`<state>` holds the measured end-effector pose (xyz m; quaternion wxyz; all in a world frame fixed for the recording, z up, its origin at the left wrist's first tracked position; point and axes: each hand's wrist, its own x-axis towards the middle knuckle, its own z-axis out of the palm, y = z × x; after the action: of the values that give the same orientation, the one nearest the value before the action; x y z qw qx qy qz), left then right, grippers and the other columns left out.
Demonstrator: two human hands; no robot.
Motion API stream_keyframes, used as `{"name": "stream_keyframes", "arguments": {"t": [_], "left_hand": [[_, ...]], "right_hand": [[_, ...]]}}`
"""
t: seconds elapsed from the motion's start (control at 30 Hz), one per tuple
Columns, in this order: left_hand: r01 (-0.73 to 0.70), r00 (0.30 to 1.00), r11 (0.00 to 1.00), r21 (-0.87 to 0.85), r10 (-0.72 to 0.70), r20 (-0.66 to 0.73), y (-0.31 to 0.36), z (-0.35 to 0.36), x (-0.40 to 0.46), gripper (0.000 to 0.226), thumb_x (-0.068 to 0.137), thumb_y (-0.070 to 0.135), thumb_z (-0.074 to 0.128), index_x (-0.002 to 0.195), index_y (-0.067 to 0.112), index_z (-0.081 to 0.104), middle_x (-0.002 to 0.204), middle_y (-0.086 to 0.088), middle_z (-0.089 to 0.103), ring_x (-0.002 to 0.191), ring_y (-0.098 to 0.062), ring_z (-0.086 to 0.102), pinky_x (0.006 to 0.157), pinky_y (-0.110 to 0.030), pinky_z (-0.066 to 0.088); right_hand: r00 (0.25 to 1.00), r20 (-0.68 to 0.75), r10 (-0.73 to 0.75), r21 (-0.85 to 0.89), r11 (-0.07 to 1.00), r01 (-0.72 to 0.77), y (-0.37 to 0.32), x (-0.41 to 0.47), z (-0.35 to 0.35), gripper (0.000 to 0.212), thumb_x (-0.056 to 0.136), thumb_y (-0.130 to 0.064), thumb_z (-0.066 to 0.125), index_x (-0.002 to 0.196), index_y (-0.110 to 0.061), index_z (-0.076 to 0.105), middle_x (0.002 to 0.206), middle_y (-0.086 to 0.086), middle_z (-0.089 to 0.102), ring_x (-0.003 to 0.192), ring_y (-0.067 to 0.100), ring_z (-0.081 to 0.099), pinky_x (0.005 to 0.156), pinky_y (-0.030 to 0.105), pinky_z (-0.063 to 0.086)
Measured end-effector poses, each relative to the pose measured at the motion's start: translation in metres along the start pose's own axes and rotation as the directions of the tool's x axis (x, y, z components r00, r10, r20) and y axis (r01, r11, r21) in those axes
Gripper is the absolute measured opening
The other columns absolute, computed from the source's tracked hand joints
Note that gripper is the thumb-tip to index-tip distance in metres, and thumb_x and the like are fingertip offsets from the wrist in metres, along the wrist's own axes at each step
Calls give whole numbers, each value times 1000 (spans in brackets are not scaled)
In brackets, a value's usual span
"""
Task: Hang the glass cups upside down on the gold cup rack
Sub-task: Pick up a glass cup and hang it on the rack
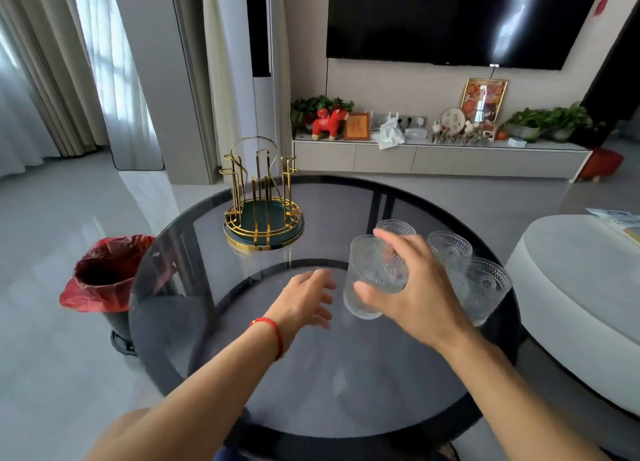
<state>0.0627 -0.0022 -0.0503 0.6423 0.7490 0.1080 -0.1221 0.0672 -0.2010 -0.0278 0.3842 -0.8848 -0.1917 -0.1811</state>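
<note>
A gold wire cup rack (pixel 262 201) with a dark green base stands on the far left part of the round glass table (pixel 214 322); no cup hangs on it. My right hand (pixel 412 287) grips a patterned clear glass cup (pixel 370 277), rim up, fingers over its far side and thumb on the near side. Whether it is lifted off the table I cannot tell. Three more glass cups stand behind and right of it: one (pixel 394 227), one (pixel 449 247) and one (pixel 486 287). My left hand (pixel 304 299) hovers open just left of the held cup, a red string on its wrist.
A bin lined with a red bag (pixel 104 273) stands on the floor left of the table. A white round ottoman (pixel 581 287) sits close on the right. A TV cabinet (pixel 433 156) with ornaments runs along the far wall.
</note>
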Motion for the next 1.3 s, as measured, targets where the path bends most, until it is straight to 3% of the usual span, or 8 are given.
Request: {"name": "stream_keyframes", "arguments": {"t": [0.13,0.23,0.37,0.5,0.67,0.83,1.0,1.3], "left_hand": [[285,914,826,-486,-82,397,11,-12,2,58,97,48,43,124,3,69,113,-26,69,92,-39,69,84,-45,60],[259,947,714,-650,-57,315,16,-28,9,46,93,45,58,120,9,66,114,-19,68,88,-31,69,75,-38,59],[-20,993,945,-327,-20,-117,23,-46,28,53,82,55,73,119,18,66,116,-15,72,93,-28,72,63,-30,57],[-234,956,966,-106,209,-206,31,-49,41,71,65,62,83,121,24,62,112,-2,71,96,-17,72,71,-30,63],[-379,864,925,9,357,-355,19,-72,66,42,97,55,52,110,18,67,96,-4,73,84,-18,69,73,-38,61],[-186,841,719,670,469,-271,-17,-97,107,47,97,32,57,143,24,55,164,-3,36,157,-29,14,127,-48,18],[-120,870,613,781,443,-215,-38,-108,125,69,91,37,65,154,28,39,172,-1,11,159,-27,1,128,-48,18],[-80,874,667,741,405,-270,-30,-103,131,71,92,28,60,157,26,34,167,0,25,155,-23,21,122,-41,35]], "right_hand": [[997,43,68,321,944,-79,-21,14,12,72,71,-49,82,138,-34,59,127,-8,62,125,4,57,105,19,43],[985,155,74,328,937,-122,-26,20,24,75,66,-52,80,134,-36,53,124,-8,59,121,5,59,102,25,47],[936,341,91,11,995,-101,-28,35,44,86,66,-57,76,142,-44,38,132,-14,47,123,3,52,91,13,41],[932,323,163,-66,987,-149,-41,64,75,99,66,-67,74,151,-36,33,150,-5,52,138,20,51,96,29,43],[922,257,289,-19,956,-294,-42,107,97,77,54,-68,77,118,-32,55,108,-12,68,97,14,67,70,30,51],[918,146,368,187,901,-391,-24,156,95,88,46,-62,81,121,-26,53,109,-2,70,95,18,71,74,36,59],[912,-14,410,444,820,-361,-17,233,73,93,45,-51,88,127,-22,58,116,2,74,100,22,76,86,50,65],[954,-48,296,446,861,-245,-38,368,111,80,66,-25,96,134,-18,55,126,3,67,115,21,64,82,28,52]]}}
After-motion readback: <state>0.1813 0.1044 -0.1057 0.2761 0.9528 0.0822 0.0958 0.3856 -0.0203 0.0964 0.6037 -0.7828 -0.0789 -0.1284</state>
